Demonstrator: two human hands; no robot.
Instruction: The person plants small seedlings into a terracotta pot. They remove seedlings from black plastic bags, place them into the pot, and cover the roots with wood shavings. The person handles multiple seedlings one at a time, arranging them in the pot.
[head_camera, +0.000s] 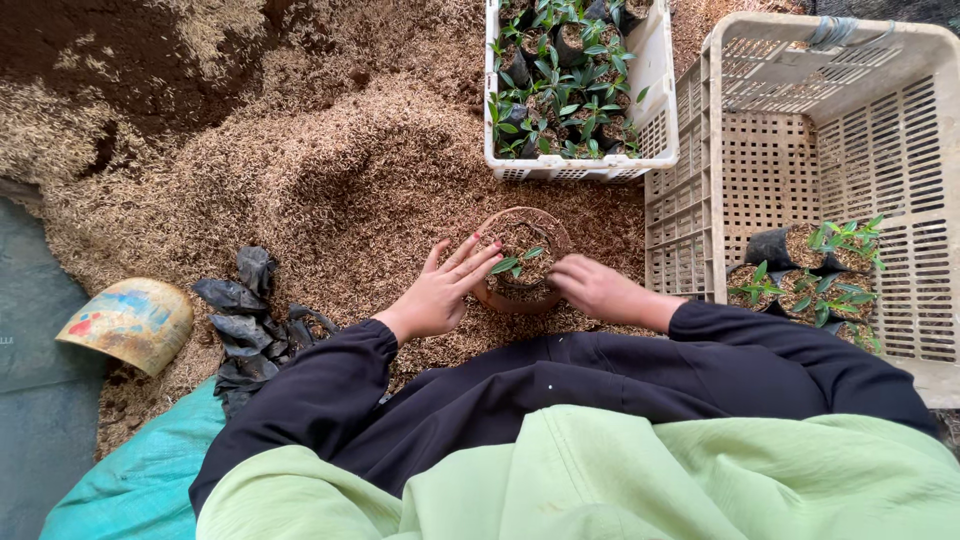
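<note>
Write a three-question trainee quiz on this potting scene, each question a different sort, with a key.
1. True or false: the white crate at the top is packed with seedlings.
2. Multiple choice: what lies between the left hand and the right hand? A) a metal trowel B) a round brown pot with a small seedling C) a watering can
3. Fill the gap: the beige crate on the right holds only a few seedlings in ____ bags.

Key: 1 true; 2 B; 3 black
</note>
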